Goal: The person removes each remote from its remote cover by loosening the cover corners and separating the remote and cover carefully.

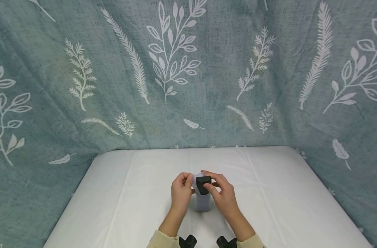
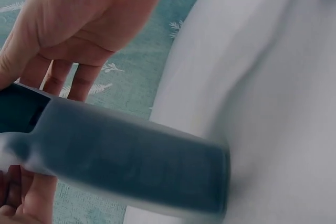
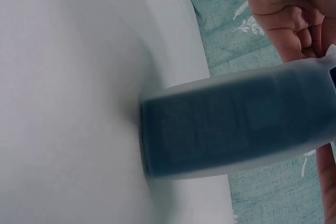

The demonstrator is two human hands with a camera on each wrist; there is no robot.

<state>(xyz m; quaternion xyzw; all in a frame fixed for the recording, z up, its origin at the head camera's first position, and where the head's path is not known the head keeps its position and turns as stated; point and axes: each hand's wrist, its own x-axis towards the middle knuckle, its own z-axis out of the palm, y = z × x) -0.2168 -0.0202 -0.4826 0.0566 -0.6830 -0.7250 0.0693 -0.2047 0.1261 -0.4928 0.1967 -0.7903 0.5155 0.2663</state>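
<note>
A dark, bottle-shaped item [image 2: 136, 156] stands upright on the white cloth, wrapped in a translucent plastic cover [image 1: 202, 204]. Its black top [image 1: 202, 183] sticks out of the cover. My left hand [image 1: 181, 192] pinches the loose upper edge of the cover on the left side. With thumb and fingers, my right hand [image 1: 224, 193] grips the black top from the right. In the left wrist view the right hand's thumb lies on that top. The right wrist view shows the covered body [image 3: 231, 121] between both hands; the top is mostly cut off there.
A white cloth [image 1: 145, 193] covers the table. Behind and beside it hangs a blue-green curtain [image 1: 213, 79] with white leaf prints. Black wrist mounts [image 1: 187, 241] show below the forearms at the front edge.
</note>
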